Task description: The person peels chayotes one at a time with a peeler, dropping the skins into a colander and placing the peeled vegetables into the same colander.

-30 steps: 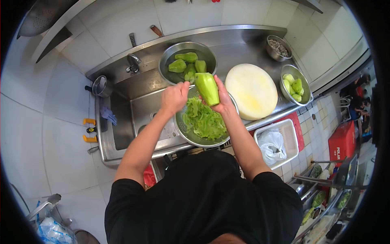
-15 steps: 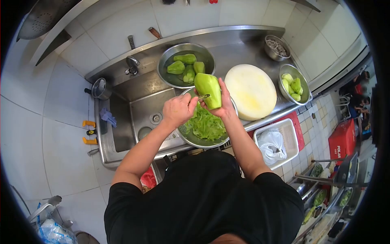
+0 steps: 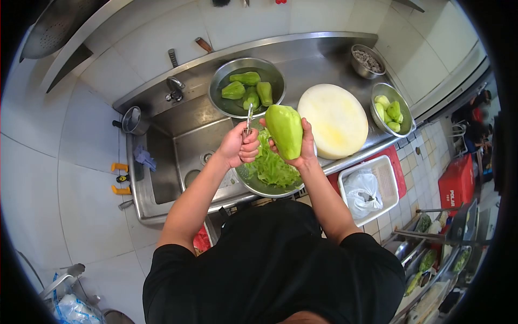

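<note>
My left hand [image 3: 241, 146] is closed around the handle of a metal peeler [image 3: 250, 116], its head pointing up and standing apart from the squash. In my right hand [image 3: 303, 146] I hold a large light-green chayote [image 3: 284, 129], its surface pale and shiny, fingers wrapped round its right side and underneath. Below both hands sits a metal bowl [image 3: 253, 188] heaped with thin green peelings [image 3: 275, 168]. Just beyond, a second metal bowl [image 3: 217, 81] contains several darker green chayotes [image 3: 235, 90].
A thick round white cutting board [image 3: 332, 121] lies to the right. Past it stand a bowl of pale chayotes [image 3: 393, 110] and a smaller bowl with greyish pieces [image 3: 368, 60]. The sink [image 3: 162, 162] and faucet [image 3: 174, 88] are left. A white basket [image 3: 387, 186] holds a plastic bag.
The peeler has come away from the chayote and now points upward in my left hand. The chayote has been turned more upright and shifted slightly right.
</note>
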`<action>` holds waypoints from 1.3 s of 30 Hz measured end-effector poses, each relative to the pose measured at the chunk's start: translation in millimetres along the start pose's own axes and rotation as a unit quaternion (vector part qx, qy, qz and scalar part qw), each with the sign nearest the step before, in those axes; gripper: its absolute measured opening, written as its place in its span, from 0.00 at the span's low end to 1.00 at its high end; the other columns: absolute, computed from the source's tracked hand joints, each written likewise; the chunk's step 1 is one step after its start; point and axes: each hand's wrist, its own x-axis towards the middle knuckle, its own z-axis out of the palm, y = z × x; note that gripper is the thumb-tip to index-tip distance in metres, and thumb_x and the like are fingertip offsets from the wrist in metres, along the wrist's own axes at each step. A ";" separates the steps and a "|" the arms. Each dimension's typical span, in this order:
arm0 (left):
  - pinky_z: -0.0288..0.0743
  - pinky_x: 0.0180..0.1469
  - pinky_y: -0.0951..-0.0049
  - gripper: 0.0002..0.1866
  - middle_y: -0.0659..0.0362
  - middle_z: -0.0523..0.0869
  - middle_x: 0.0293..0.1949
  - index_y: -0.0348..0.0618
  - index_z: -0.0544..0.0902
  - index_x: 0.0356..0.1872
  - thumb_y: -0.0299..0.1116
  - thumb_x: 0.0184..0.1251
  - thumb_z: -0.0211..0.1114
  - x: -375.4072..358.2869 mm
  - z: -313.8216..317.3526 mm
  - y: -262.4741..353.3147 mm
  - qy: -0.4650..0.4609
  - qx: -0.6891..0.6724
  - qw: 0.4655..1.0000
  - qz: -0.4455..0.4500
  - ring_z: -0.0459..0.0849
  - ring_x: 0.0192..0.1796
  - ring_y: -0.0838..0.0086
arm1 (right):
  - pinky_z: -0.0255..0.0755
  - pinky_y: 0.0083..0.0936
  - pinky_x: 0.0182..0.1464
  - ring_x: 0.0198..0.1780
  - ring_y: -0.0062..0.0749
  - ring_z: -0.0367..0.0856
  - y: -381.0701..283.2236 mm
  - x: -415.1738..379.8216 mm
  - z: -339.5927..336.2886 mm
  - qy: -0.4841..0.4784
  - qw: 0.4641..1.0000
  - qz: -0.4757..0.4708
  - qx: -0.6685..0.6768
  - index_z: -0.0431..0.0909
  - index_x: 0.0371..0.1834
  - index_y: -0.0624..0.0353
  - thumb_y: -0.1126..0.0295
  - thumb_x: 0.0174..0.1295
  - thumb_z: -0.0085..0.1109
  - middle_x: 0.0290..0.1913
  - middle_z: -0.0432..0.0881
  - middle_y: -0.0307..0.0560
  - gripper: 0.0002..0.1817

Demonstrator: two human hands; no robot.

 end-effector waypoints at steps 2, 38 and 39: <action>0.45 0.15 0.77 0.29 0.69 0.58 0.12 0.53 0.62 0.19 0.59 0.81 0.36 3.1 1.7 -5.4 -0.019 -0.019 1.000 -0.009 0.52 0.12 0.82 | 0.81 0.31 0.42 0.39 0.40 0.86 -3.1 -1.7 7.0 -0.022 1.000 -0.017 -0.003 0.62 0.77 0.53 0.29 0.59 0.54 0.73 0.68 0.62 0.50; 0.76 0.60 0.52 0.27 0.39 0.87 0.47 0.36 0.88 0.42 0.50 0.75 0.49 36.4 -79.0 20.7 0.400 0.752 0.524 0.010 0.85 0.54 0.47 | 0.82 0.47 0.52 0.56 0.42 0.83 15.5 -34.9 -17.6 0.132 0.991 0.006 -0.017 0.71 0.68 0.60 0.46 0.71 0.52 0.60 0.82 0.54 0.33; 0.77 0.60 0.52 0.26 0.40 0.87 0.48 0.38 0.87 0.44 0.50 0.75 0.50 41.6 -85.5 35.0 0.378 0.785 0.490 -0.007 0.86 0.54 0.48 | 0.82 0.46 0.52 0.57 0.43 0.83 17.0 -40.3 -26.9 0.148 0.988 0.006 -0.035 0.71 0.69 0.60 0.45 0.71 0.52 0.60 0.81 0.54 0.33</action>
